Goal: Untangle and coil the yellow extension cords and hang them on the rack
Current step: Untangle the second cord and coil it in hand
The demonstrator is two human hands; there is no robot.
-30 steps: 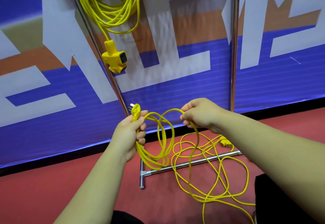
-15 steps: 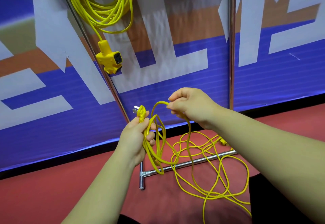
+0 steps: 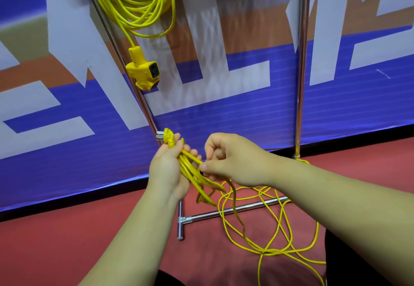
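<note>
Both hands meet on the yellow cord [image 3: 264,225]: the left hand [image 3: 169,171] grips a bundle of loops, plug [image 3: 168,137] jutting above its fingers, while the right hand [image 3: 230,159] pinches a strand just beside it. Below the right hand, loose cord (still tangled) lies across the rack [image 3: 299,66] base; above the left hand hangs a coiled cord [image 3: 143,5].

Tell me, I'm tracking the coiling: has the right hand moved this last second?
Yes. The right hand moved left, away from the right pole, to the cord in the left hand.
</note>
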